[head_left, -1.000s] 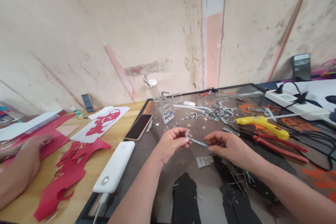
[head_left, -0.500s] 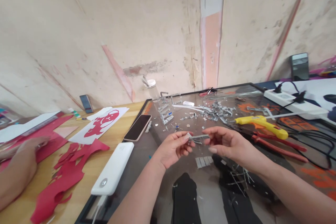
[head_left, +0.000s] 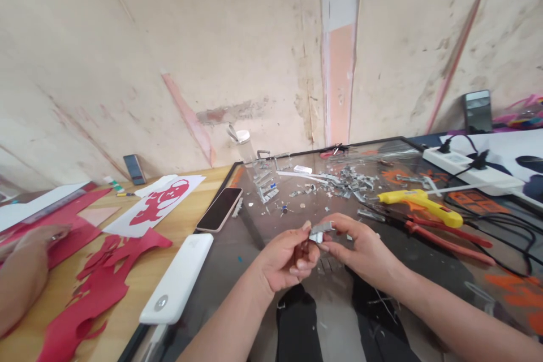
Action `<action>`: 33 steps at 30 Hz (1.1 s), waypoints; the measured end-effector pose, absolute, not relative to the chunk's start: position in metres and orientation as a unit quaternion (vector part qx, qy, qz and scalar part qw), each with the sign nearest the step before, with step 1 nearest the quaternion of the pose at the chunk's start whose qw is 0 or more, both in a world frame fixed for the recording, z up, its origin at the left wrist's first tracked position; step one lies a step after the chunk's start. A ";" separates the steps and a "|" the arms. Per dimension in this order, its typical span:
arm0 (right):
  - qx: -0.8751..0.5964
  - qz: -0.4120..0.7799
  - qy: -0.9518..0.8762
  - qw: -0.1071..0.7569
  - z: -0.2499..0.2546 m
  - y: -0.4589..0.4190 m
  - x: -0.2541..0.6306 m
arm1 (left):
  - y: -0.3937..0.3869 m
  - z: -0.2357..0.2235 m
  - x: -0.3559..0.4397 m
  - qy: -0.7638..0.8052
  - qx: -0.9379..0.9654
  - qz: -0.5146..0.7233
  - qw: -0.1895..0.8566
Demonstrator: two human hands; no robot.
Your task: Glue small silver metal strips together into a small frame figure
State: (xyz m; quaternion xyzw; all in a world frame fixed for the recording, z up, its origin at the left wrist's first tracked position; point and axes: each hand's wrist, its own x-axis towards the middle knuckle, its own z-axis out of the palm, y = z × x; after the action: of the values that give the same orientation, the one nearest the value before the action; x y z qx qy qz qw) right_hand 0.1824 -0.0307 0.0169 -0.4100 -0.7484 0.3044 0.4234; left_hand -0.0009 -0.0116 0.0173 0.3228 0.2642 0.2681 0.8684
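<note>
Over the dark glass tabletop (head_left: 229, 300), my left hand (head_left: 285, 257) pinches a small silver-grey metal strip piece (head_left: 321, 231) between thumb and fingers. My right hand (head_left: 363, 248) grips the right end of the same piece, its thumb below and fingers above. The piece looks bent or made of flat sections; fingertips cover its ends. Beneath the hands lies a segmented grey strip (head_left: 328, 265), partly hidden. Beyond them sits a heap of silver scraps (head_left: 351, 181), with small grey frame-like parts (head_left: 268, 191) to its left.
At right lie a yellow glue gun (head_left: 424, 203), red-handled pliers (head_left: 453, 244) and a white power strip (head_left: 470, 169) with black cables. At left are a phone (head_left: 220, 209), a white power bank (head_left: 178, 278) and red paper cutouts (head_left: 97, 300). Another person's hand (head_left: 31, 251) rests on red paper.
My right hand has closed in toward my left and now grips the metal piece. The piece has turned and sits slightly lower. The view has shifted a little.
</note>
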 end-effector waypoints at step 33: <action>-0.518 0.375 -0.640 0.427 0.025 -0.018 0.210 | -0.007 0.026 -0.008 0.403 0.470 0.396 0.678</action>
State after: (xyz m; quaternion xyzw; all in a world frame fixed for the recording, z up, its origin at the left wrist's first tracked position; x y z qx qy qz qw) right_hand 0.2105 -0.0184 0.0254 -0.5176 -0.6401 0.3745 0.4267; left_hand -0.0082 -0.0072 0.0260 0.4705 0.4026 0.3956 0.6782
